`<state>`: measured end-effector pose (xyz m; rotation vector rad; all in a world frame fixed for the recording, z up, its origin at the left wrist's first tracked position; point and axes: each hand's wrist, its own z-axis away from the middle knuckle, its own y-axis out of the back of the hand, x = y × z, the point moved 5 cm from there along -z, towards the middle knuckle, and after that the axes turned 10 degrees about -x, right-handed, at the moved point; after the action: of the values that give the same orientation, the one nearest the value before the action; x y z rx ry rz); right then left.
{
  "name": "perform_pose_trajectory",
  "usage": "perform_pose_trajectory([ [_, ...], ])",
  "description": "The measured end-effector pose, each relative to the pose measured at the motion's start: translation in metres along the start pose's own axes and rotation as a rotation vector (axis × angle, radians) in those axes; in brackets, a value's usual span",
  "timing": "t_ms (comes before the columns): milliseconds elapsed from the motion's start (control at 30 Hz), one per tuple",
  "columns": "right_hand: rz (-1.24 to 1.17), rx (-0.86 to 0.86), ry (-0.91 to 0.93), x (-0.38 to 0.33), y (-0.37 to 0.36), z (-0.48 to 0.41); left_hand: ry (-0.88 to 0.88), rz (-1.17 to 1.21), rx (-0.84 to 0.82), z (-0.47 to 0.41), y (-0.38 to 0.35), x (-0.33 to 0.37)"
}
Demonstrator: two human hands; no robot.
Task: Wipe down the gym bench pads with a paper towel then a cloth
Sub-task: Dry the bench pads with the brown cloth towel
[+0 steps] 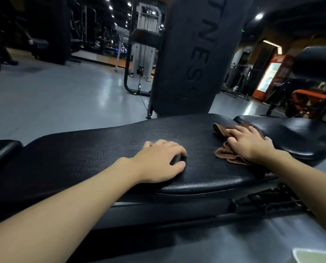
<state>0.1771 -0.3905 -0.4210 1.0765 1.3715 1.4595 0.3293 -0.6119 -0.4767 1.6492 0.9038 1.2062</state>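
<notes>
Left hand [158, 162]: loosely bent, holding nothing, resting on bench pad [82, 158].
Right hand [250, 142]: fingers flat, pressing brown cloth [224, 153] at the pad's right end.
Hidden: cloth's middle, under the palm.

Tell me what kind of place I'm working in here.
A gym, probably a commercial one: a long black bench pad in front, an upright pad embossed with letters ending NESS, and a cable weight machine across the grey floor.
</notes>
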Motion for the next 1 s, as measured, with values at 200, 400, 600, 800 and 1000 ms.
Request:
perform_pose_trajectory([
  [200, -0.047, -0.01, -0.129, 0.018, 0.0, 0.026, -0.036, 0.041, -0.023, 0.009, 0.006, -0.012],
  [400, 0.03, -0.023, -0.14, -0.019, -0.013, 0.05, 0.021, -0.021, -0.012, 0.04, 0.019, -0.055],
  [600, 0.066, -0.056, -0.038, -0.098, -0.029, 0.066, 0.114, -0.009, -0.055, 0.087, 0.026, -0.1],
  [800, 0.077, -0.059, 0.227, -0.231, -0.057, 0.098, 0.214, -0.016, -0.051, 0.138, 0.04, -0.136],
  [1000, 0.121, -0.065, 0.483, -0.363, -0.086, 0.138, 0.347, 0.095, 0.086, 0.198, 0.055, -0.181],
])
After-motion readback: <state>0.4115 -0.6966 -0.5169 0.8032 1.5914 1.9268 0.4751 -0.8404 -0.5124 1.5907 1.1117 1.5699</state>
